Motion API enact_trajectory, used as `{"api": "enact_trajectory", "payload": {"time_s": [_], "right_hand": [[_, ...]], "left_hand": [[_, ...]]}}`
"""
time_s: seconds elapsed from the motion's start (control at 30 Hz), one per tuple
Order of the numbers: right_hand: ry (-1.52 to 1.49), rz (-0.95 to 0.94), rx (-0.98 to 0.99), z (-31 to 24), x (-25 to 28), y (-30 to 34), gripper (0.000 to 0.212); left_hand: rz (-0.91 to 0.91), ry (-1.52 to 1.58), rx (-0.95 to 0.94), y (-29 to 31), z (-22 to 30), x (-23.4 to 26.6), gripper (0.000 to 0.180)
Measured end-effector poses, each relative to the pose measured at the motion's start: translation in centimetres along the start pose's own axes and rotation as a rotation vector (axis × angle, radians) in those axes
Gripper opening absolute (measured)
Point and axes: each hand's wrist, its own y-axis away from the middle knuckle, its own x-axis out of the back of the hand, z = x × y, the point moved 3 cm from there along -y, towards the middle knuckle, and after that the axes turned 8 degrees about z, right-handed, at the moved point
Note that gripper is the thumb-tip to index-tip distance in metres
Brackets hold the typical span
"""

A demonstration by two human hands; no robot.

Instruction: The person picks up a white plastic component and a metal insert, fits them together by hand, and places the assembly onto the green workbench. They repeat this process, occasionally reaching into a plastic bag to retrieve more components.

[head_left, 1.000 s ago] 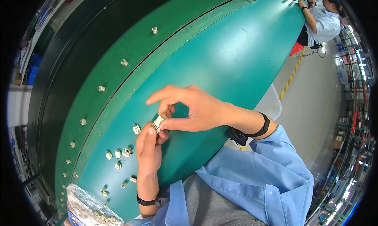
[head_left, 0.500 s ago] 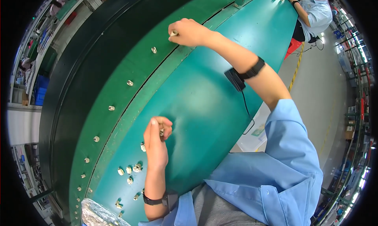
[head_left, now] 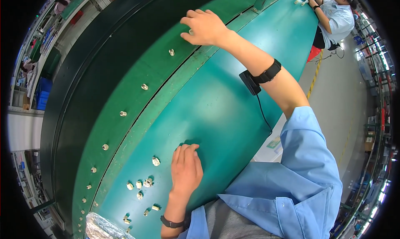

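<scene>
My right hand (head_left: 205,27) hovers over the green strip at the far side, fingers spread. A small pale fitting (head_left: 191,31) sits beneath it, apart from the fingers as far as I can see. My left hand (head_left: 186,166) is low over the teal tabletop, its back up and its fingers bent together; what they hold, if anything, is hidden. Beside it lies a small cream and metal fitting (head_left: 156,161). More of these loose fittings (head_left: 148,182) are scattered to its left. Along the green strip several single fittings (head_left: 144,87) form a spaced row.
A clear plastic bag (head_left: 102,226) lies at the lower left. Beyond the green strip (head_left: 137,64) runs a dark raised border (head_left: 79,72). A black box with a cable (head_left: 250,82) hangs at my right wristband. Another person (head_left: 335,18) works at the table's far right end.
My right hand has opened, leaving the fitting on the green strip. My left hand has turned palm down and shifted nearer and right. The row of fittings has shifted slightly right in view.
</scene>
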Motion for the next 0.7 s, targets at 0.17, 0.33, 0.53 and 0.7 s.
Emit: {"api": "enact_trajectory", "payload": {"time_s": [0.17,0.33,0.53,0.7], "right_hand": [[-0.111,-0.119,0.146,-3.6,-3.3,-0.1,0.026],[-0.501,-0.205,0.114,-5.5,-1.9,0.5,0.02],[-1.135,-0.363,0.439,-21.2,10.1,5.8,0.023],[-1.279,-0.423,0.869,-32.8,12.8,6.7,0.023]], "left_hand": [[-0.047,0.03,-0.025,0.8,0.1,0.1,0.025],[0.088,0.29,0.195,1.6,-0.6,2.8,0.019],[0.369,0.79,0.521,3.6,-0.6,7.0,0.022],[0.445,1.145,0.651,11.5,-0.4,10.4,0.02]]}}
